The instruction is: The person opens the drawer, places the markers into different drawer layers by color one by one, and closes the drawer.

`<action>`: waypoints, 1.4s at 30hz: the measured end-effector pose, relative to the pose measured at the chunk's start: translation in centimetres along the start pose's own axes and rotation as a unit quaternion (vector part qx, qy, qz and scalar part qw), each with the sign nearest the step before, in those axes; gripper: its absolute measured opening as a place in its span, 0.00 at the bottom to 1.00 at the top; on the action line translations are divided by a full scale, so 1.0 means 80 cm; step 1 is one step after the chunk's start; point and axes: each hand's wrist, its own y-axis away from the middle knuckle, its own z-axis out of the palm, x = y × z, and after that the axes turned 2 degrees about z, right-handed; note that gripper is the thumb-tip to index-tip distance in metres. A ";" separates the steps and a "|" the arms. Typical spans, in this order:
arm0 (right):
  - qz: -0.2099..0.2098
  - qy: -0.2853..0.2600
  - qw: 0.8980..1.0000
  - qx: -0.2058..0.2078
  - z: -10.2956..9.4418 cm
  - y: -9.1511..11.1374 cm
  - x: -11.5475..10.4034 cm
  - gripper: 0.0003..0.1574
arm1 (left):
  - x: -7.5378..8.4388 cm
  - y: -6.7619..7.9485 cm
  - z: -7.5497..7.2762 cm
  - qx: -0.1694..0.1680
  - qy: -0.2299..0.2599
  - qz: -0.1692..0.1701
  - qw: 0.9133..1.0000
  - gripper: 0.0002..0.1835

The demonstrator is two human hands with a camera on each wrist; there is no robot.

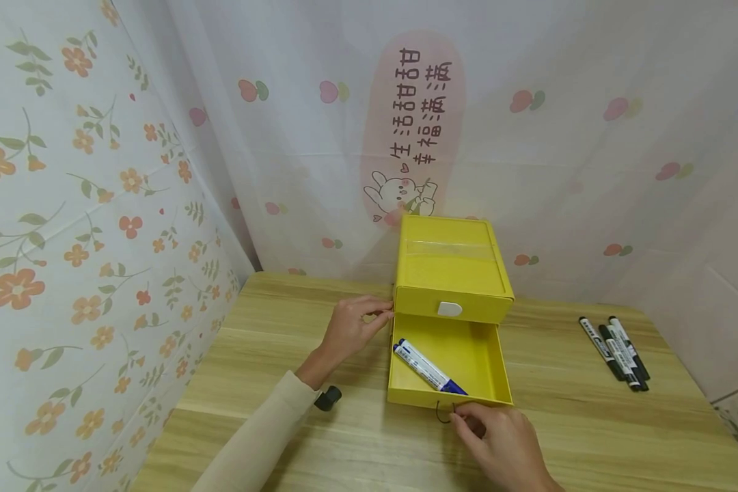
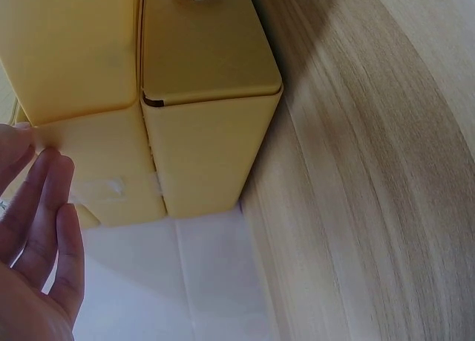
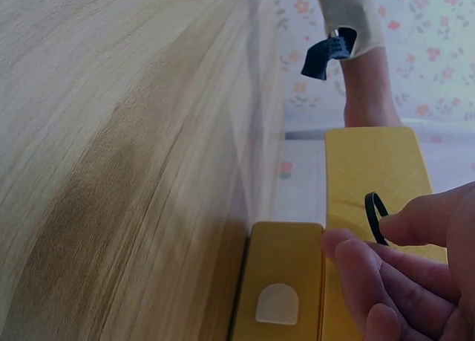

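Note:
A yellow drawer box point(image 1: 452, 256) stands against the back curtain, and its middle drawer point(image 1: 507, 383) is pulled out. Two blue-capped markers point(image 1: 429, 367) lie side by side inside that drawer. My right hand point(image 1: 504, 437) pinches the thin black loop point(image 3: 372, 211) on the drawer's front between thumb and fingers. On the other side, my left hand point(image 1: 353, 328) touches the box's left side near the front edge, fingers fairly straight. A bottom drawer point(image 3: 278, 270) with a white tab sits closed beneath the pulled-out one, hidden in the head view.
Several black and white markers point(image 1: 615, 352) lie on the wooden table point(image 1: 566, 437) to the right of the box. A white tab point(image 1: 449, 309) marks the closed top drawer. A floral curtain point(image 1: 86, 225) hangs along the left.

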 end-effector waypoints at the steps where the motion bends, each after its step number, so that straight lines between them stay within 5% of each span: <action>1: 0.000 0.000 1.000 0.001 0.000 0.000 0.000 0.10 | 0.000 0.000 0.000 0.000 -0.001 0.000 1.000 0.09; 26: -0.013 -0.013 1.000 0.001 0.002 -0.011 0.000 0.13 | 0.001 0.000 0.001 0.010 -0.005 0.011 1.000 0.08; 35: -0.048 -0.022 0.998 0.036 0.006 -0.019 0.007 0.14 | 0.000 0.001 0.000 0.010 -0.003 0.005 1.000 0.08; 42: -0.033 -0.024 0.999 0.024 0.005 -0.026 0.008 0.14 | 0.002 0.000 0.000 0.009 -0.004 0.005 1.000 0.08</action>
